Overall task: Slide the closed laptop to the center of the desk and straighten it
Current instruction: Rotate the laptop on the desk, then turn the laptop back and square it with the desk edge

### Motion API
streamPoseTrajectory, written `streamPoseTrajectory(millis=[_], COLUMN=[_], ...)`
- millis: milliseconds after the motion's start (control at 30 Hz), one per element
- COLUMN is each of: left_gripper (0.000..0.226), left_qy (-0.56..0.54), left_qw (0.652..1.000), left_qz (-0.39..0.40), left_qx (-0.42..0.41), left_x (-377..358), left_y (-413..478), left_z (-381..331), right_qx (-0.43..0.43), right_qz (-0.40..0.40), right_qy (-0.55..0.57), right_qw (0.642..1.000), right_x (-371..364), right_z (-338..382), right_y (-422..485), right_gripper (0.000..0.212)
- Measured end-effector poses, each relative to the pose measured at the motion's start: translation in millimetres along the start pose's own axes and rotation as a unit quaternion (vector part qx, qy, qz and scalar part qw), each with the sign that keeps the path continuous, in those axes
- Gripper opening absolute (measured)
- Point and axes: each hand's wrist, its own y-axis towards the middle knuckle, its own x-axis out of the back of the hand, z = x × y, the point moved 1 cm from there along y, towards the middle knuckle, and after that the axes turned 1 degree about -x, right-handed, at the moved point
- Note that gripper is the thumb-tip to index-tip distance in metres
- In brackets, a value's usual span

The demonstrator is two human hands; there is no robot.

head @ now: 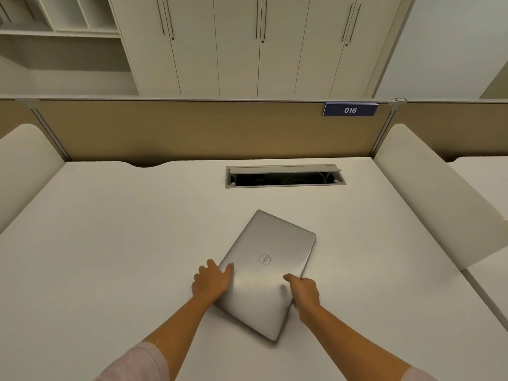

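Observation:
A closed silver laptop [270, 268] lies flat on the white desk [110, 243], a little right of the middle and turned at a clear angle, its far corner pointing away and its near corner toward me. My left hand [210, 281] grips its left long edge, thumb on the lid. My right hand [303, 292] holds the right long edge near the front, thumb on top and fingers curled under the side.
An open cable hatch [284, 176] is set into the desk behind the laptop. A tan partition [192, 130] with a blue "016" sign [350, 110] closes the back. White side dividers [428, 188] flank the desk. Tall cabinets stand beyond.

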Motion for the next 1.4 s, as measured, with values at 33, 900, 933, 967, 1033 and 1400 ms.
streamPoseTrajectory(millis=[33,900,933,967,1033,1400], left_gripper=[0.072,0.084,0.084,0.084,0.083,0.059], left_qy=[0.000,-0.078,-0.084,-0.089,-0.090,-0.118], left_qw=[1.000,0.982,0.980,0.979,0.978,0.985], left_qz=[0.002,0.130,0.135,0.140,0.150,0.123], left_qx=[0.007,0.116,0.119,0.121,0.115,0.028], left_x=[-1.2,-7.6,-7.0,-7.0,-7.5,29.7], left_y=[-3.4,-52.2,-52.6,-52.4,-50.0,-3.9], left_z=[2.4,31.3,31.6,32.6,36.1,38.9], right_qx=[0.002,0.015,0.014,0.014,0.017,0.107], right_qz=[0.001,0.109,0.112,0.114,0.117,0.180], right_qy=[-0.006,-0.050,-0.049,-0.049,-0.046,-0.102], right_qw=[1.000,0.993,0.992,0.992,0.992,0.973], right_x=[0.8,-12.5,-11.7,-11.1,-11.1,14.0], right_z=[1.7,64.2,64.1,63.0,60.2,24.4], right_y=[1.0,29.6,29.9,29.8,29.1,33.8], right_gripper=[0.045,0.064,0.063,0.062,0.059,0.058])
